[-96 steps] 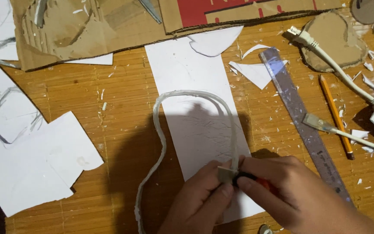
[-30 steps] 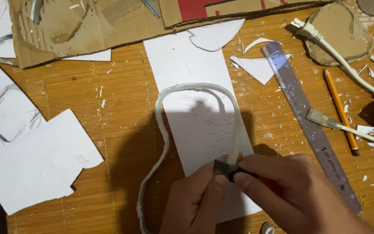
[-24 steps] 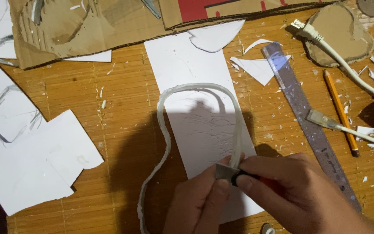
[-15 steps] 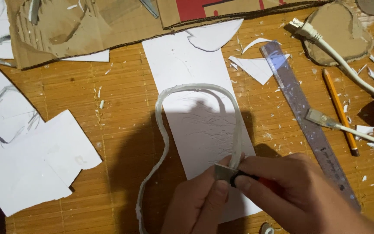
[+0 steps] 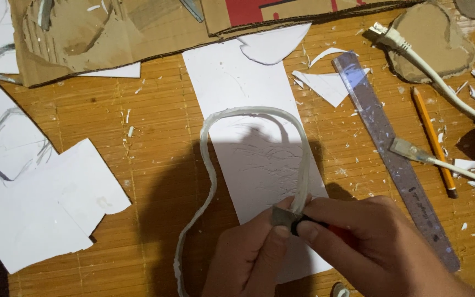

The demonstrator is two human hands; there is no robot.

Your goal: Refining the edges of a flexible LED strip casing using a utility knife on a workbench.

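Step in hand: judged as paring or slitting the pale cable (image 5: 210,165) with a small blade (image 5: 282,218), worked at the cable's near end.
Left hand (image 5: 251,258): at 6 o'clock of the frame, thumb and fingers pressed together, pinching cable and blade edge.
Right hand (image 5: 366,247): at 5 o'clock, closed around a red-and-black knife handle (image 5: 331,231), thumb pressing the blade's back.
Cable position: draped in an arch over the white sheet (image 5: 248,143); one leg ending in the pinch, the other trailing off toward 7 o'clock.
Long axis: held leg running 12 to 6 o'clock, cut end pointing toward 6.
Next move calls for: a shallow, steady stroke along that axis, fingers clear of the edge.
Surroundings: metal ruler (image 5: 391,154) and pencil (image 5: 432,140) at 3 o'clock; cardboard (image 5: 111,33) at 12.
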